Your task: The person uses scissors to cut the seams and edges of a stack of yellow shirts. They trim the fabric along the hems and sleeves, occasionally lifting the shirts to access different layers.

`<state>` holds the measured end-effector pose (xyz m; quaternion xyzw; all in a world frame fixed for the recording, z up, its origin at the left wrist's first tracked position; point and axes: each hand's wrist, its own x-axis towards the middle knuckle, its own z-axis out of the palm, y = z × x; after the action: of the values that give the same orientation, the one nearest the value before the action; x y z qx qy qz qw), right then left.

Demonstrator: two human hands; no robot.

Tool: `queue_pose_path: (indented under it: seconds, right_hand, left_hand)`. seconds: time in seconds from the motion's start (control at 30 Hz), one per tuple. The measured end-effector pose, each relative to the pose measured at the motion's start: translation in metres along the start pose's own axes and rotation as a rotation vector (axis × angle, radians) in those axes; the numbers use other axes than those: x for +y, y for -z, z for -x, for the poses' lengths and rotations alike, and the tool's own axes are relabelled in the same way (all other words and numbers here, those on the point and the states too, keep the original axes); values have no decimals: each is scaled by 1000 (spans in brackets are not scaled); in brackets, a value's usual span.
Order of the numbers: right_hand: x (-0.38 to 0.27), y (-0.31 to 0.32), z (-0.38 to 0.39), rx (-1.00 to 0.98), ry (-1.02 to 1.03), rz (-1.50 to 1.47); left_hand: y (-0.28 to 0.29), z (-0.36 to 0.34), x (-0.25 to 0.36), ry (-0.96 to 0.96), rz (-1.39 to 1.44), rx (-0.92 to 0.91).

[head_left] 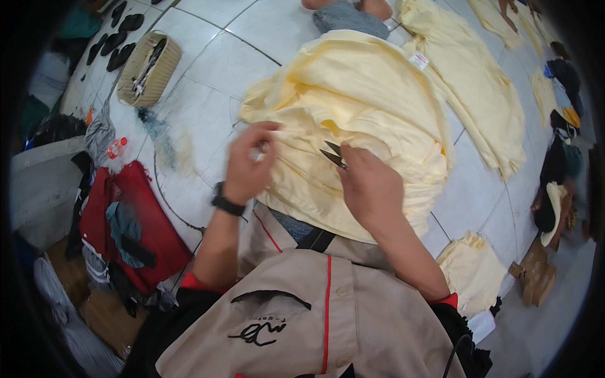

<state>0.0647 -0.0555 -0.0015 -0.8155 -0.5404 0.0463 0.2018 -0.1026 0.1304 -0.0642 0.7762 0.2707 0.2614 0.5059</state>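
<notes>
A pale yellow garment (384, 82) lies bunched across my lap and the floor in front of me. Small dark-bladed thread snips (333, 155) are in my right hand (373, 187), above the middle of the cloth, with the blade tips apart and pointing left. To the left, my left hand (252, 164) hovers over the garment's near-left side. Its fingers are bent, slightly blurred, with thumb and forefinger apart and nothing visible between them. A dark wristband (228, 200) circles the left wrist.
More yellow garments lie on the tiled floor, one long piece (479, 94) far right and a crumpled one (472, 271) near right. At the left stand a woven basket (154, 75) and a red cloth pile (142, 220). Another person's knees (350, 17) show at the far edge.
</notes>
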Motion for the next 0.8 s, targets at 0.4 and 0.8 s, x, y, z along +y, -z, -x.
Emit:
queue_pose_path:
  seconds: [0.4, 0.8]
  right_hand:
    - [97, 53, 63, 217, -557, -622]
    - [91, 73, 110, -86, -442, -590]
  left_hand:
    - [-29, -1, 38, -103, -185, -149]
    - [-83, 26, 87, -369, -142, -508]
